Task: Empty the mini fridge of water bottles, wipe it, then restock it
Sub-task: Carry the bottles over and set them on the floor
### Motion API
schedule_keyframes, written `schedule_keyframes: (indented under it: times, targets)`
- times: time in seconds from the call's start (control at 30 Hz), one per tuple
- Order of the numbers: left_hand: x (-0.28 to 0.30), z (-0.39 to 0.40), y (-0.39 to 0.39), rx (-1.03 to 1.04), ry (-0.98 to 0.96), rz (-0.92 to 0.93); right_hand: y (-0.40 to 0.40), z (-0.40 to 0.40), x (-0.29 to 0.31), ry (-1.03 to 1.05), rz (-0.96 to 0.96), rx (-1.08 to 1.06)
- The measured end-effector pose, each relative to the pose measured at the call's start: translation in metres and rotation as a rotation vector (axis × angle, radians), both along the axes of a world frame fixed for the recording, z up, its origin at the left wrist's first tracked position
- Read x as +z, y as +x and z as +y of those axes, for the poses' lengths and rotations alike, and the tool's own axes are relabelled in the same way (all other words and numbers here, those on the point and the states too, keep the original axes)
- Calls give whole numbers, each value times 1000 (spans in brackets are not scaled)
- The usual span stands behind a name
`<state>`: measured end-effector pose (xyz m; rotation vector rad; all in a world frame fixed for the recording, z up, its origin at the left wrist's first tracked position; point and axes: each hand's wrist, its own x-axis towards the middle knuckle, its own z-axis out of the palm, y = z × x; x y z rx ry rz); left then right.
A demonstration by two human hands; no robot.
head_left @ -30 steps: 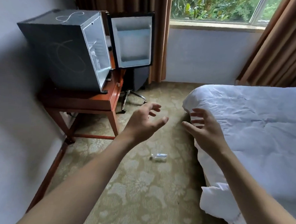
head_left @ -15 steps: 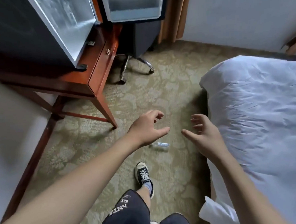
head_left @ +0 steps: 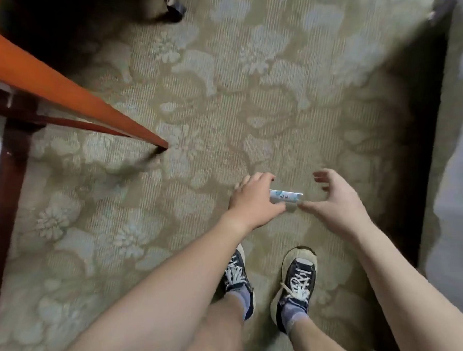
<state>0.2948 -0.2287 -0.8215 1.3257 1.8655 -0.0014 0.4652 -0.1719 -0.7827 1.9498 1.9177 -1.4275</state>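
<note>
Water bottle (head_left: 286, 197): on its side on carpet (head_left: 202, 93), ahead of shoes. Left hand (head_left: 253, 200): curled over bottle end, grip unconfirmed. Right hand (head_left: 339, 202): fingers spread, empty. Risk: bottle rolls away if nudged.

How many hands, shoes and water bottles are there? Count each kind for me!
Hands: 2, the left hand and the right hand
Shoes: 2, the left shoe and the right shoe
Water bottles: 1, the water bottle lying on the carpet between the hands
Total: 5
</note>
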Motion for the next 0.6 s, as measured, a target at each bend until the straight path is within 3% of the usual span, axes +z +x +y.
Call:
schedule_keyframes:
  times: [0.17, 0.3, 0.37, 0.47, 0.6]
  targets:
    - [-217, 2, 14, -156, -130, 157, 5, -3, -224, -108, -274, 318]
    - [-311, -1, 20, -315, -148, 263, 4, -11, -329, -14, -463, 548]
    - [-317, -3, 23, -334, -86, 264, 0, -17, -343, 66, -487, 595]
    - [-281, -1, 16, -315, 24, 236, -3, -14, -320, 170, -425, 603]
    - [-165, 31, -10, -293, 124, 208, -11, 21, -218, 341, -298, 586]
